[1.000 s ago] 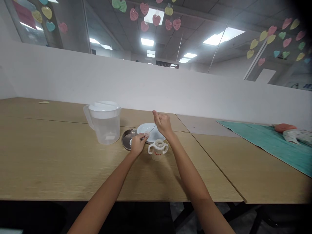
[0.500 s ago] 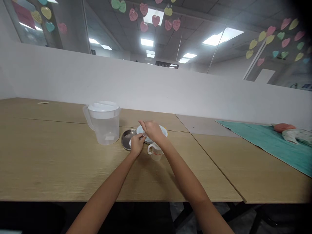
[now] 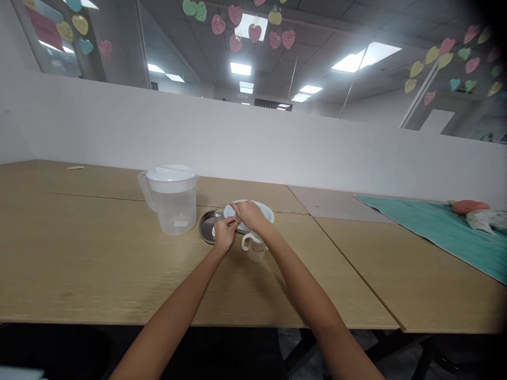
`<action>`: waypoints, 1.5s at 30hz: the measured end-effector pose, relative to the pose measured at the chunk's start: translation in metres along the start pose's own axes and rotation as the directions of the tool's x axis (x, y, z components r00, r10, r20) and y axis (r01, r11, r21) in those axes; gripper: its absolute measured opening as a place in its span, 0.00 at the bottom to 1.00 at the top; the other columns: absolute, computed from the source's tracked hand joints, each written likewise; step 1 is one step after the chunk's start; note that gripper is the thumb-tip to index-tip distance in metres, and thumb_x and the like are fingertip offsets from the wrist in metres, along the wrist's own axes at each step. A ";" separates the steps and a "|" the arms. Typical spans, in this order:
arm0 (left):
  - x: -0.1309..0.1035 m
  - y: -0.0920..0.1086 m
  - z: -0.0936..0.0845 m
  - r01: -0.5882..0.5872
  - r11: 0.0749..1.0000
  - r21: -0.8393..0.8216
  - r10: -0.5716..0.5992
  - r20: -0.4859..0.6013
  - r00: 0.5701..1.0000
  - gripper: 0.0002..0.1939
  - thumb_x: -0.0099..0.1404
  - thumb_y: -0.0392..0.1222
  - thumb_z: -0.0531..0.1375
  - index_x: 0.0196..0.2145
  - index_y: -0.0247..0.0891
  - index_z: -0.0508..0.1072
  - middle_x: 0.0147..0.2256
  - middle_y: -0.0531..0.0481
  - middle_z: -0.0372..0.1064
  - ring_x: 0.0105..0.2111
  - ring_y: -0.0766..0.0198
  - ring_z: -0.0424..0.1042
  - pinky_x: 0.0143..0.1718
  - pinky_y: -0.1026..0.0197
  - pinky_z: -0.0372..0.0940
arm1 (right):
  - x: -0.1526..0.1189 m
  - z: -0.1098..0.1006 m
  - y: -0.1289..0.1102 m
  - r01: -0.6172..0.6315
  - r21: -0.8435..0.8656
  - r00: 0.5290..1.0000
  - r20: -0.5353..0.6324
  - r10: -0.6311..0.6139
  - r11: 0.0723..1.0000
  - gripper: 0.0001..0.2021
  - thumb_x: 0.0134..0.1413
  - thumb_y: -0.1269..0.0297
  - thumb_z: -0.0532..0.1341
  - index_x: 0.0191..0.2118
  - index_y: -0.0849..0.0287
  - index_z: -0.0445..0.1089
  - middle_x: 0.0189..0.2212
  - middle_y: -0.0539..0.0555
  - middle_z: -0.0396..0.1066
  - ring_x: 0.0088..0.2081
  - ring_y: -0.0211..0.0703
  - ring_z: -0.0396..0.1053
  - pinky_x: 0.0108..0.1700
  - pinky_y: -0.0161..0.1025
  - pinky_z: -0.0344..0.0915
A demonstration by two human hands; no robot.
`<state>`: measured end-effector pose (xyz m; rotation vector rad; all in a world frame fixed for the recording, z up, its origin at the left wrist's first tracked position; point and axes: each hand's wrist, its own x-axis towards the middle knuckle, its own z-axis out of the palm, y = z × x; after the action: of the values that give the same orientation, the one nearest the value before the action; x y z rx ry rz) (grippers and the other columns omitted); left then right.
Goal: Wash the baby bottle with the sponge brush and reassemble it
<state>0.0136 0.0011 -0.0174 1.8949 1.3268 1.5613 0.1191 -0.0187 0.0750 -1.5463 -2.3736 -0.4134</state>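
Left hand [image 3: 225,234] pinches small clear piece [image 3: 237,218], between both hands at white dish [image 3: 266,210], left part | right hand [image 3: 250,215] beside it, fingers hidden, grip can't tell | handled cup [image 3: 256,252] nearer | metal tray [image 3: 205,228] left | lidded pitcher [image 3: 176,208] farther left

white-handled cup [image 3: 255,254] with red lettering [image 3: 257,249], white plate [image 3: 264,210], silver-grey tray [image 3: 206,226], white-lidded clear jug [image 3: 176,208], teal cloth [image 3: 420,224], tan table [image 3: 99,264]

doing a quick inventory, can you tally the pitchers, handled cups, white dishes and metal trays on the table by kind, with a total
Pitcher: 1
Handled cup: 1
White dish: 1
Metal tray: 1
Total: 4
Not counted: the small clear piece in the left hand.
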 end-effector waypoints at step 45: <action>0.000 -0.002 -0.001 -0.095 0.987 -0.131 0.092 -0.031 0.995 0.09 0.56 0.39 0.57 0.26 0.35 0.75 0.33 0.46 0.73 0.34 0.64 0.68 0.38 0.64 0.61 | -0.011 -0.030 -0.006 -0.011 -0.036 1.000 -0.015 0.011 0.999 0.19 0.61 0.61 0.47 0.35 0.62 0.74 0.34 0.61 0.74 0.37 0.47 0.70 0.36 0.36 0.58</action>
<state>0.0119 0.0019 -0.0181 1.8862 1.1289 1.6799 0.1196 -0.0417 0.0984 -1.5657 -2.3580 -0.4657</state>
